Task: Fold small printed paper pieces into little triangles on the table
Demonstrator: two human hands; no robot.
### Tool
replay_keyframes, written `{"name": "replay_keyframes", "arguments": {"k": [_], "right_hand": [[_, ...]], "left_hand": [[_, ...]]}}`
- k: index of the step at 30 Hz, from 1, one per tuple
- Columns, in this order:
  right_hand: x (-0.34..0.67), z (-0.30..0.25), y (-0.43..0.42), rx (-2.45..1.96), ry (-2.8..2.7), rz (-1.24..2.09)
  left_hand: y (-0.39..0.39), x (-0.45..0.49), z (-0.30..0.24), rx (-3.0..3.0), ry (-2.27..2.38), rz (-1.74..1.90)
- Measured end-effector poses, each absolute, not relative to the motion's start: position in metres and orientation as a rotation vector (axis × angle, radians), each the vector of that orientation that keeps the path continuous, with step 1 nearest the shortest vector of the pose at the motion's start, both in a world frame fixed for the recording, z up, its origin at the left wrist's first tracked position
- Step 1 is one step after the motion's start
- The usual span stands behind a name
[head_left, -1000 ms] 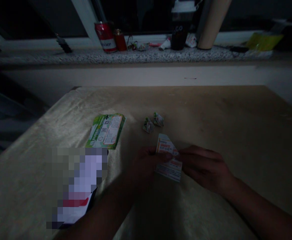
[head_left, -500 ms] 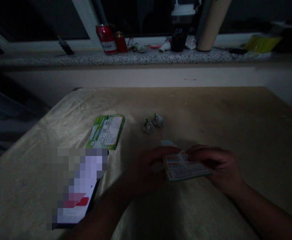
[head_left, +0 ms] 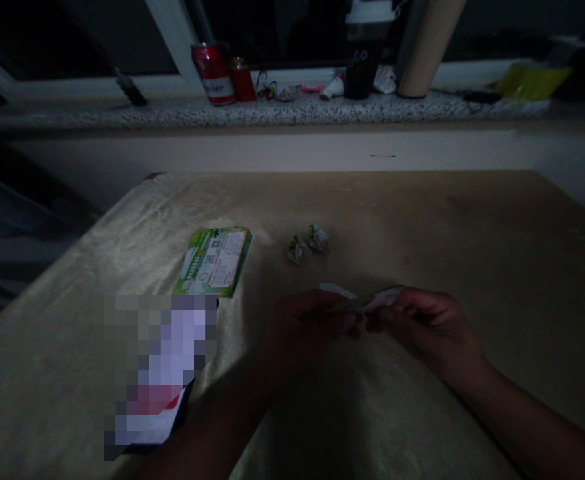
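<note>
Paper (head_left: 385, 298), pinched by left hand (head_left: 299, 327) and right hand (head_left: 435, 327), has been tilted nearly edge-on, off the surface's far edge (head_left: 362, 175).

Fingers (head_left: 341, 324) partly hide the paper (head_left: 383, 299); phone screen (head_left: 175, 360) blurred; tube (head_left: 429, 50) cut off above
</note>
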State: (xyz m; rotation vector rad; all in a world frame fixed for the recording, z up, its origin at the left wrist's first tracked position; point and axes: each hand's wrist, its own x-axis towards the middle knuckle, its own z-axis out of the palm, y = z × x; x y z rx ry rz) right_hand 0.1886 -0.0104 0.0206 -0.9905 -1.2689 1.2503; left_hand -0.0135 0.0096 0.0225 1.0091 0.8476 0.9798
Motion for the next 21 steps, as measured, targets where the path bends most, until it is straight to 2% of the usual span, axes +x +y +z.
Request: {"name": "replay_keyframes", "arguments": {"k": [21], "right_hand": [[0.179, 0.023, -0.013, -1.012, -1.083, 1.280]], "left_hand": [[-0.001, 0.001, 0.020, 0.908, 0.977, 1.142]]}}
